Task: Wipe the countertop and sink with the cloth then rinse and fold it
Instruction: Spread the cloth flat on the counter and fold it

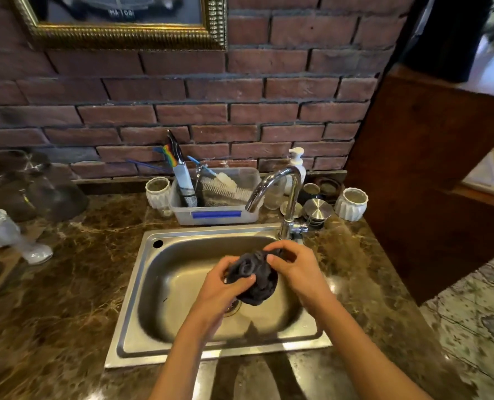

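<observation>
**A:** So what are the fingers [247, 280] doing here? Both sets are curled round the dark cloth [253, 280], left hand [225, 287] from below, right hand [294, 265] from the side, and it's bunched into a ball.

**B:** Looks like wringing to me (no water visible from the tap [280, 194], though). It's held over the sink [141, 284] basin above the drain, probably so drips land there rather than on the marble worktop [66, 313].

**A:** Makes sense. Folding isn't done yet, since it's all scrunched.
</observation>
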`<state>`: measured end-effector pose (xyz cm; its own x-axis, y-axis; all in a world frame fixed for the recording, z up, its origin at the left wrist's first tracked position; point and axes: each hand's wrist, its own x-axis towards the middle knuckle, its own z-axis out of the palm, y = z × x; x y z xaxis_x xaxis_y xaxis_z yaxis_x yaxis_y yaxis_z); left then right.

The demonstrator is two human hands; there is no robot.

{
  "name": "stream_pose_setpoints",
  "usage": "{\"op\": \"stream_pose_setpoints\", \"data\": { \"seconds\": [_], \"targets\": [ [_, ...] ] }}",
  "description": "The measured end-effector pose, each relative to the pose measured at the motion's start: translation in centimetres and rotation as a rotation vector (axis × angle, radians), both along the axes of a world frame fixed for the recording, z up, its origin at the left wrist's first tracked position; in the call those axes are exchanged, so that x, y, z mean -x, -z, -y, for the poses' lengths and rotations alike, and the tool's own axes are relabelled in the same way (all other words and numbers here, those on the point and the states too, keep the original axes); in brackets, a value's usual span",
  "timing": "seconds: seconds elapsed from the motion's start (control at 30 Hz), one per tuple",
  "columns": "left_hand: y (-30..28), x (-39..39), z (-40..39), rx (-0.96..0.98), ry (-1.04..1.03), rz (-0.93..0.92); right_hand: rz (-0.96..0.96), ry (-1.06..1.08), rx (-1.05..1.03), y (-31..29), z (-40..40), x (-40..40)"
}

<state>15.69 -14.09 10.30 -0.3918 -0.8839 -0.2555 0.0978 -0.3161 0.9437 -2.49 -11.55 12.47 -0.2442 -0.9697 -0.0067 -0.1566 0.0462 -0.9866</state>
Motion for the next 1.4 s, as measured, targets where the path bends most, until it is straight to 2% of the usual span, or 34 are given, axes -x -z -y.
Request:
{"op": "stream_pose_setpoints", "data": {
  "seconds": [0.17,0.3,0.43,0.5,0.63,0.77,0.83,0.97,1.13,1.2,1.33,1.4],
  "targets": [
    [-2.1,4.2,-2.6,0.059,0.004,0.046,0.110,0.124,0.080,-2.8,-3.4,4.4],
    [-4.1,7.7,-4.6,0.150,0.006,0.127,0.083,0.125,0.176,-5.3,-5.6,8.8],
    [-6.4,11.9,-6.3,0.199,-0.049,0.059,0.077,0.081,0.230,-7.1,-7.6,13.6],
    [-7.6,14.3,-7.1,0.193,-0.026,0.000,0.126,0.081,0.226,-7.8,-8.5,16.0],
    [-9.4,18.9,-8.5,0.194,-0.019,-0.050,0.370,0.062,0.124,-9.1,-10.5,21.4],
    [-10.2,22.2,-9.2,0.182,-0.098,-0.045,0.405,0.054,0.060,-9.7,-11.9,26.2],
    [-10.0,23.3,-9.2,0.136,-0.169,-0.068,0.322,0.012,0.061,-9.8,-12.8,28.4],
    [-9.5,23.8,-8.8,0.156,-0.241,-0.054,-0.072,-0.075,0.070,-9.6,-13.9,33.3],
    [-9.7,23.8,-9.2,0.288,-0.072,0.209,-0.456,-0.177,0.015,-10.9,-13.6,36.5],
    [-10.1,23.6,-9.1,0.335,-0.035,0.312,-0.480,-0.145,0.014,-10.9,-13.3,37.2],
    [-10.5,22.4,-8.4,0.257,0.057,0.354,-0.464,-0.063,0.020,-10.1,-12.7,38.1],
    [-10.3,21.8,-7.9,0.270,0.057,0.433,-0.476,-0.036,0.036,-9.3,-12.3,38.2]
  ]
}}
